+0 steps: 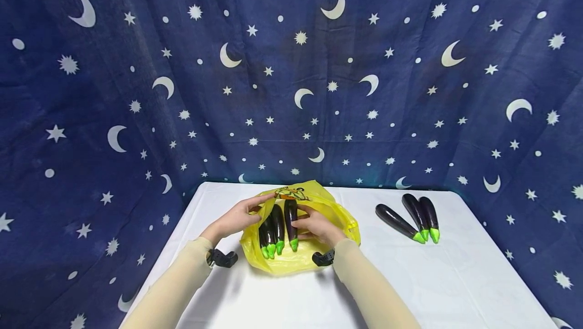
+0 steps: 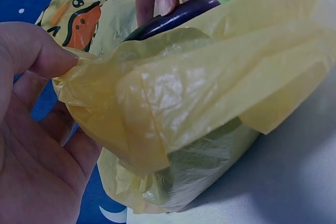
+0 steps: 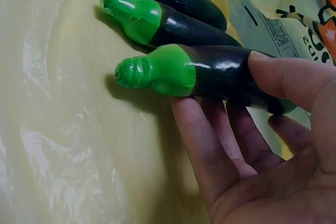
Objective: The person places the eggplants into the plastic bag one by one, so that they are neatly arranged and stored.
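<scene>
A yellow plastic bag [image 1: 291, 264] lies on the table with its mouth spread toward me. My left hand [image 1: 239, 216] pinches the left edge of that mouth; in the left wrist view the thumb [image 2: 52, 59] presses on the gathered film. Inside the bag, my right hand [image 1: 319, 223] grips a dark purple eggplant [image 3: 220, 72] between thumb and fingers, its green stem end pointing toward me. Several other eggplants [image 1: 277, 222] lie side by side in the bag, left of the held one, stem ends the same way.
Three more eggplants [image 1: 395, 220] lie on the white-covered table [image 1: 455, 283] to the right of the bag. Behind the table hangs a dark blue cloth [image 1: 273, 116] with moons and stars. A black strap [image 1: 222, 258] is on each wrist.
</scene>
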`<state>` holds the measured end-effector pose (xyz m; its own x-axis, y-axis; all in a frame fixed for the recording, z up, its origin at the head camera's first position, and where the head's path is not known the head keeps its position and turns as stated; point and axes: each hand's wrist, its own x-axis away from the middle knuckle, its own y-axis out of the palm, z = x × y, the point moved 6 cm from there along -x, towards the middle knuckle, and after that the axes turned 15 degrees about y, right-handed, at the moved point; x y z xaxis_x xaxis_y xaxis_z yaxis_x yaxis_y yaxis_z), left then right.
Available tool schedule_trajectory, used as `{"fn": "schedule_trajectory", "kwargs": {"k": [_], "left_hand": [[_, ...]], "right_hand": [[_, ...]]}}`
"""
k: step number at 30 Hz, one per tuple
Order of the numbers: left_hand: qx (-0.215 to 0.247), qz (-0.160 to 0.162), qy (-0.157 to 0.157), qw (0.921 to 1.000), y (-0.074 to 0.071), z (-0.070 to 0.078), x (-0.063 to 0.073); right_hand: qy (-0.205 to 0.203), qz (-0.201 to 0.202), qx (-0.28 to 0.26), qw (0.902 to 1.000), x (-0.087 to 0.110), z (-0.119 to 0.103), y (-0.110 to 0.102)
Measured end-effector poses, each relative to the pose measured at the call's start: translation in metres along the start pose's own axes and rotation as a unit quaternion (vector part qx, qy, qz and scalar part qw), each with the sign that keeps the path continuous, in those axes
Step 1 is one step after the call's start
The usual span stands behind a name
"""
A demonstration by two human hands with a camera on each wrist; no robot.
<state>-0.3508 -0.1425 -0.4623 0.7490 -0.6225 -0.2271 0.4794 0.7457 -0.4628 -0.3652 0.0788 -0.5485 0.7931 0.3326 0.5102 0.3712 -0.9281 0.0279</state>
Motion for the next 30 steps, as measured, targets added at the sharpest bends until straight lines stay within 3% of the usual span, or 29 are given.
{"fn": "schedule_trajectory", "kwargs": {"k": [30], "left_hand": [[0.01,0.005,-0.005,0.9999,0.0,0.002,-0.001]], "right_hand": [[0.013,0.104,0.053,0.9931,-0.02,-0.004,0.0]]}}
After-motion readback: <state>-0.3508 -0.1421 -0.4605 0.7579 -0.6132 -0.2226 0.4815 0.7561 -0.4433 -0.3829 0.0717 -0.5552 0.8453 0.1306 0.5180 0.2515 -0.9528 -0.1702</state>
